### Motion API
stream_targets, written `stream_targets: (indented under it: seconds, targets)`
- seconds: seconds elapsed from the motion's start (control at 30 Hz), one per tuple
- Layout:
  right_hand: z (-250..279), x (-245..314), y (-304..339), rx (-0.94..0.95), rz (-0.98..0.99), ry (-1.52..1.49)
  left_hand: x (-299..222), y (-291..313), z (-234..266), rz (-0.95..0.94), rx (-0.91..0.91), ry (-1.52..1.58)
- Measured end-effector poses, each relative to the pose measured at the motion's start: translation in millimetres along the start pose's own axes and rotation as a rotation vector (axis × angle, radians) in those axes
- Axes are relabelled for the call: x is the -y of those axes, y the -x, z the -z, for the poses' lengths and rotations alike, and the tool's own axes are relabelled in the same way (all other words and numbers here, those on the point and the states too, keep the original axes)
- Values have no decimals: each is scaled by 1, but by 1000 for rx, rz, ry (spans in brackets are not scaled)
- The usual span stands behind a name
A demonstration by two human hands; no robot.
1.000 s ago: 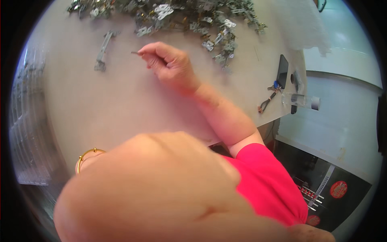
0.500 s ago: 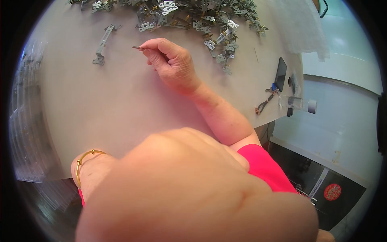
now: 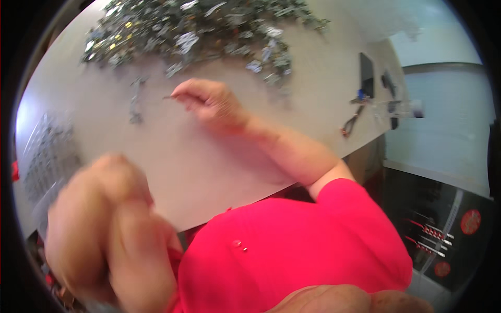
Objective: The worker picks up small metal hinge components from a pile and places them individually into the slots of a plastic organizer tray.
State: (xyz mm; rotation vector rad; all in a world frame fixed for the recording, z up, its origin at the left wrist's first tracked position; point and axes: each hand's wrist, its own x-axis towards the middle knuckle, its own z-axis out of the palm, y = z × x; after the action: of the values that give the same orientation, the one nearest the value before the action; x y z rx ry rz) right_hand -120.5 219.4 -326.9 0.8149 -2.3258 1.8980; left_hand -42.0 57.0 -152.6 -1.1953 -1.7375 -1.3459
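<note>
My left hand [image 3: 112,224] has swung from in front of the lens to lower left; too blurred to tell whether it grips anything. Metal bracket [image 3: 136,101] lies alone on the table [image 3: 193,172]. Thin rod [image 3: 167,97] juts from the closed finger-thumb pinch of my right hand [image 3: 211,107], near the metal heap [image 3: 209,34]; only this hand appears engaged.
</note>
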Motion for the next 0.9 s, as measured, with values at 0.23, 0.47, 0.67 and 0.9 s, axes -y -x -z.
stream_targets:
  seconds: [0.23,0.47,0.67,0.9]
  targets:
    - [12,2,-6,27,-188,-100,56,4,17,913,-219,-687]
    - [4,9,-10,27,-254,-107,101,85,11,886,159,-1048]
    - [3,15,-4,48,-249,-95,118,117,-7,977,137,-1040]
    - [9,-2,1,-5,-284,-150,65,105,-15,902,162,-1100]
